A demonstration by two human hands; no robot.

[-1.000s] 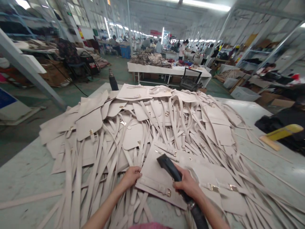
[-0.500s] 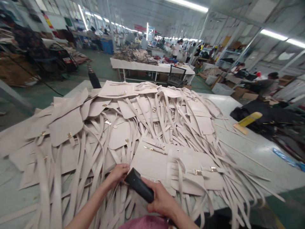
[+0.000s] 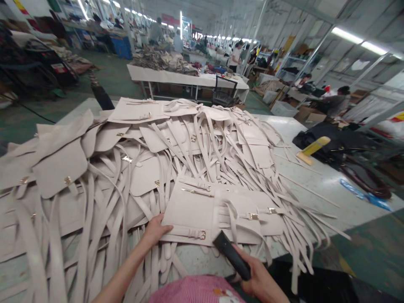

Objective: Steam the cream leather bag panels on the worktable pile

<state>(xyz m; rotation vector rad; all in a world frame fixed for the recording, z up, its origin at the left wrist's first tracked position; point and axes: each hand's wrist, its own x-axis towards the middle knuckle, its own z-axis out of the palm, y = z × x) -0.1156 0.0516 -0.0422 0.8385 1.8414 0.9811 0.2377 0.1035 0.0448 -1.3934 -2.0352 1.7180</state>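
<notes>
My left hand (image 3: 157, 230) pinches the left edge of a flat beige bag panel (image 3: 189, 212), thumb on top and the other fingers partly hidden. Straps with gold buckles run along this panel, and a gold zip (image 3: 198, 192) crosses its upper part. My right hand (image 3: 257, 271) is wrapped around a black handheld tool (image 3: 232, 255) with a broad, flat end. The tool's tip sits over the panel's lower edge, right of the lower buckle (image 3: 202, 234). Whether it touches the panel I cannot tell. Beige straps (image 3: 233, 219) lie loosely on the panel's right part.
Overlapping beige bag pieces (image 3: 59, 168) with long straps cover much of the pale table (image 3: 322, 198). At the right lie a yellow-handled tool (image 3: 315, 148), black material (image 3: 334, 143) and a blue packet (image 3: 352, 189). A dark upright object (image 3: 101, 93) stands beyond the far left edge.
My right hand has moved the black tool rightward along the panel's lower edge, away from my left hand. The lower buckled strap is now uncovered. The view has shifted to the right.
</notes>
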